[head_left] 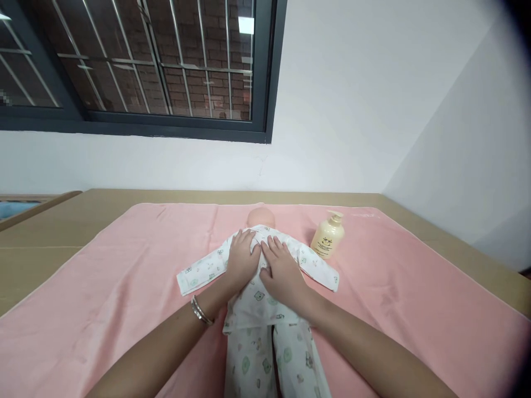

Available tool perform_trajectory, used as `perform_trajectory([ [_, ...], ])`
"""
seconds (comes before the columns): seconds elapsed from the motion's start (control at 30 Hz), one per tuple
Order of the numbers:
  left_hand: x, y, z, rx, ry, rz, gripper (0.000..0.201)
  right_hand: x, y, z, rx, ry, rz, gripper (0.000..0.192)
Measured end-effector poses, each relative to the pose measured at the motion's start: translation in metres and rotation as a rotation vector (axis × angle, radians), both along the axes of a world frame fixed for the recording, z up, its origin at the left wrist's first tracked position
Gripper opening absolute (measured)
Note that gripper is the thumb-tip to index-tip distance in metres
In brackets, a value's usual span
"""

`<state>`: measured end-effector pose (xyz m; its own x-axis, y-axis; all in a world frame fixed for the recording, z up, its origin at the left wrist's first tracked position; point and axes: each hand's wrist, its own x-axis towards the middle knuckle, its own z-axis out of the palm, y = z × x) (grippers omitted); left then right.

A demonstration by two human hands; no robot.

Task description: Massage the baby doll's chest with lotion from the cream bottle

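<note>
Mid-frame, the left hand (243,257) and right hand (284,272) are lying flat, gripping nothing, on a doll's (261,216) printed top (259,302), apparently for even contact.

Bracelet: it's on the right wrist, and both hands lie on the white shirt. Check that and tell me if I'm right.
Not quite: the head view shows the bracelet on the left wrist, not the right. The rest stands: the left hand and right hand both lie on the white shirt.
</note>
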<state>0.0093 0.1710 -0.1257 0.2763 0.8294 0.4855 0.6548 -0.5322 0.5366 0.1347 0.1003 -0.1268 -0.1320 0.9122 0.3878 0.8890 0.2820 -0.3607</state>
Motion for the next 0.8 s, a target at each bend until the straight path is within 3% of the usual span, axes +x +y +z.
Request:
perform_trajectory([
  [0.2, 0.007, -0.021, -0.006, 0.077, 0.107, -0.075, 0.048, 0.024, 0.040, 0.001, -0.036, 0.145, -0.040, 0.049],
  [0.33, 0.006, -0.042, -0.009, 0.128, 0.241, -0.105, 0.050, 0.031, 0.050, 0.004, -0.070, 0.121, -0.051, 0.050],
  [0.47, 0.000, -0.040, -0.005, 0.046, 0.217, -0.080, 0.049, 0.018, 0.031, 0.008, -0.040, 0.005, -0.049, 0.050],
  [0.7, -0.004, 0.007, -0.007, -0.146, 0.022, -0.036, 0.052, -0.004, -0.024, 0.015, -0.051, -0.260, 0.044, 0.056],
  [0.8, -0.003, 0.011, -0.007, -0.158, 0.029, -0.005, 0.052, -0.004, -0.029, 0.018, -0.057, -0.268, 0.073, 0.055],
])
